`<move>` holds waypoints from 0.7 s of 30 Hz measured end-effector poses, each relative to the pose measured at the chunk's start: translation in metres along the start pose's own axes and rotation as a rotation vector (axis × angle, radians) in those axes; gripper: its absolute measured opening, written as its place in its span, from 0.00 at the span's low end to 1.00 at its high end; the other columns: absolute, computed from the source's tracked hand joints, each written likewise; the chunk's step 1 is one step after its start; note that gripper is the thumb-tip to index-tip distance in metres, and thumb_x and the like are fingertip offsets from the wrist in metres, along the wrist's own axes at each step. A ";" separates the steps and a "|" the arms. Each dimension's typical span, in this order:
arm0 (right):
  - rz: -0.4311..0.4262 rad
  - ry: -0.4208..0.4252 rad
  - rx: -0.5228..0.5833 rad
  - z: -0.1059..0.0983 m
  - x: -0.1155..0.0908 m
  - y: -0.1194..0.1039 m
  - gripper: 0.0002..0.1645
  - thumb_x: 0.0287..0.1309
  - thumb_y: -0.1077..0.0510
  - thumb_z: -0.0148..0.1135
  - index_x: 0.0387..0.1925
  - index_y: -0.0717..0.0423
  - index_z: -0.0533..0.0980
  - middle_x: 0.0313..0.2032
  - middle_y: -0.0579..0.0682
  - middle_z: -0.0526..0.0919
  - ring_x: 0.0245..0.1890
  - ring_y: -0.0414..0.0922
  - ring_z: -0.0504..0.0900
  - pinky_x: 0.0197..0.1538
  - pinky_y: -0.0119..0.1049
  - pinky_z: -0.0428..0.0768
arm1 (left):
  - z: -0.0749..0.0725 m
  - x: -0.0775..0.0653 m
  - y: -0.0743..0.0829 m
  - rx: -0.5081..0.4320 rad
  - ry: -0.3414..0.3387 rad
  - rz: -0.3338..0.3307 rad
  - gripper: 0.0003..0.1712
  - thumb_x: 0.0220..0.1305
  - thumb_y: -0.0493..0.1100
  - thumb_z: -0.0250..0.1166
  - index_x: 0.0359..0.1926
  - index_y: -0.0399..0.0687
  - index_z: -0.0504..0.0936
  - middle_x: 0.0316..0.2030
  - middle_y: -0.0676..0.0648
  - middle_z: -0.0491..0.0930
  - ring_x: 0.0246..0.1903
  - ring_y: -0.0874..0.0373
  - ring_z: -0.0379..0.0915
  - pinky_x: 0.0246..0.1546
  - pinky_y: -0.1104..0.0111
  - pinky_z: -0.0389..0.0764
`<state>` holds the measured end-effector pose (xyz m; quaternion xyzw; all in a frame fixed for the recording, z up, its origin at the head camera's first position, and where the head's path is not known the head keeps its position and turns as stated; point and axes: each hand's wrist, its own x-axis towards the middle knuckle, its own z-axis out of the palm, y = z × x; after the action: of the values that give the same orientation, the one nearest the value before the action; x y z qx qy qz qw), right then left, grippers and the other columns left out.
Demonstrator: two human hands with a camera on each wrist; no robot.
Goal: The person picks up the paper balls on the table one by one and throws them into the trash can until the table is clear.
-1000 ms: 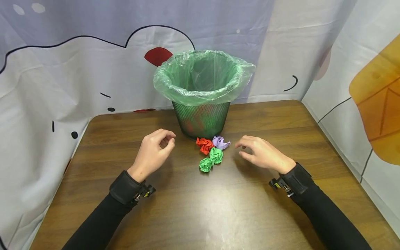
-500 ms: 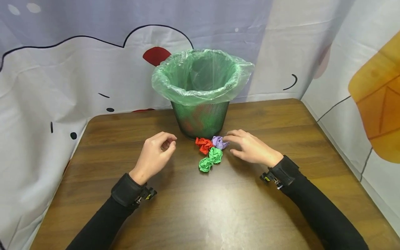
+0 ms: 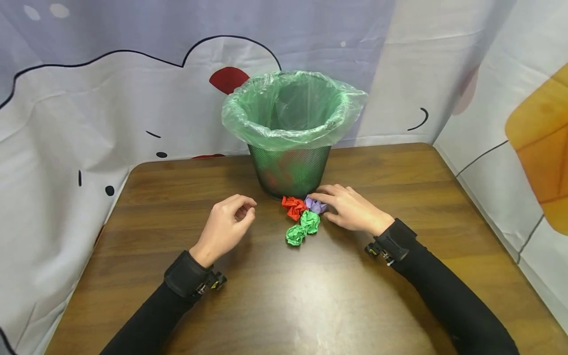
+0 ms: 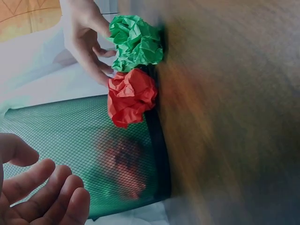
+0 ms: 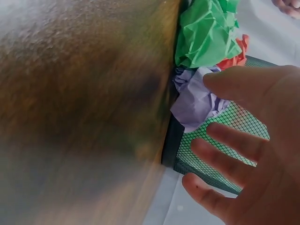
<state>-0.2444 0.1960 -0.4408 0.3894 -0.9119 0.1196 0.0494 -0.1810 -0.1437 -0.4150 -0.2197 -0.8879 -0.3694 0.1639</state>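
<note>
My right hand (image 3: 352, 209) reaches in from the right around a lavender crumpled paper ball (image 3: 316, 205), index finger over its far side and thumb at its near side. In the right wrist view the thumb overlaps that ball (image 5: 194, 103) while the other fingers are spread apart. Touching or beside it on the table lie a red paper ball (image 3: 294, 208) and a green paper ball (image 3: 309, 222); a second green ball (image 3: 295, 235) sits nearest to me. My left hand (image 3: 224, 227) hovers left of the group, fingers loosely curled, holding nothing.
Right behind the paper balls stands a black mesh waste bin (image 3: 290, 170), lined with a green plastic bag (image 3: 293, 140) folded over its rim. Red shapes show through the mesh. A printed curtain (image 3: 111, 108) hangs behind the wooden table (image 3: 284, 296).
My right hand has moved left, from beside the paper balls to around the lavender one. The left hand and the paper balls stay nearly where they were; the head view shifts slightly.
</note>
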 end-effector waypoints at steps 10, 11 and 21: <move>0.011 0.009 -0.043 0.008 0.007 0.003 0.35 0.56 0.59 0.70 0.67 0.50 0.73 0.57 0.54 0.80 0.57 0.53 0.79 0.50 0.52 0.78 | 0.002 -0.004 -0.002 0.008 -0.016 -0.029 0.08 0.66 0.37 0.61 0.41 0.48 0.85 0.33 0.53 0.80 0.32 0.61 0.76 0.35 0.58 0.82; 0.014 0.015 -0.050 0.009 0.007 0.004 0.35 0.56 0.59 0.70 0.66 0.51 0.74 0.56 0.54 0.81 0.56 0.53 0.79 0.49 0.52 0.78 | 0.003 -0.005 -0.002 0.008 -0.016 -0.031 0.07 0.66 0.37 0.61 0.41 0.48 0.85 0.33 0.53 0.80 0.32 0.61 0.76 0.35 0.58 0.82; 0.030 0.038 -0.097 0.017 0.007 0.009 0.26 0.60 0.52 0.69 0.59 0.53 0.78 0.49 0.51 0.84 0.51 0.50 0.82 0.49 0.50 0.77 | 0.005 -0.006 -0.006 0.012 0.001 -0.035 0.07 0.65 0.36 0.61 0.40 0.48 0.85 0.33 0.53 0.81 0.31 0.63 0.75 0.34 0.61 0.82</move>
<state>-0.2555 0.1922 -0.4580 0.3705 -0.9213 0.0835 0.0835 -0.1795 -0.1456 -0.4247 -0.2027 -0.8938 -0.3669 0.1593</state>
